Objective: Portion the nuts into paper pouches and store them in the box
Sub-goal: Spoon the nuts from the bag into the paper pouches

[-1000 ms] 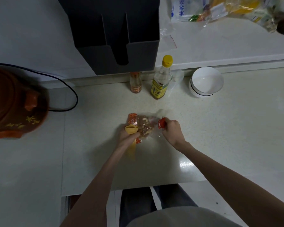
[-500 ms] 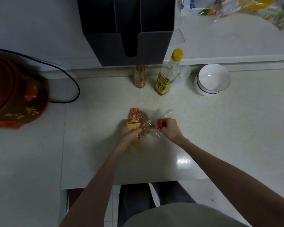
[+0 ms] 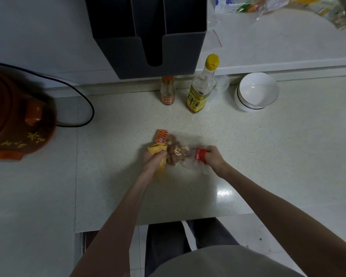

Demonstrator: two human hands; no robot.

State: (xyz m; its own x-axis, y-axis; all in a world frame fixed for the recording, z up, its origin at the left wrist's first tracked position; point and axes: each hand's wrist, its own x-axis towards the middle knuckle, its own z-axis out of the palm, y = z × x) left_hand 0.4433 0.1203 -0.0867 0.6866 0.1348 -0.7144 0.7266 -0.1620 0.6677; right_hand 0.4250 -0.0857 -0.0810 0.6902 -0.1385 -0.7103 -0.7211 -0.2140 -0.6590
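Observation:
A clear plastic bag of mixed nuts (image 3: 175,151) lies on the pale counter, with an orange patterned end at the far left and a red band at its right. My left hand (image 3: 154,159) grips a yellow paper pouch (image 3: 157,149) against the bag's left side. My right hand (image 3: 213,157) pinches the red end of the bag (image 3: 199,154). The dark grey box (image 3: 158,35) with upright dividers stands on the raised ledge behind.
A small orange-labelled bottle (image 3: 167,90) and a yellow-capped bottle (image 3: 203,86) stand at the back of the counter. A white bowl (image 3: 256,92) sits to their right. A brown clay cooker (image 3: 16,116) with a black cord (image 3: 82,100) is at the left. Food bags (image 3: 268,3) lie on the ledge.
The view has tilted, so everything sits a little lower and further right in the frame. Both hands keep their hold on the pouch and the nut bag, barely shifting.

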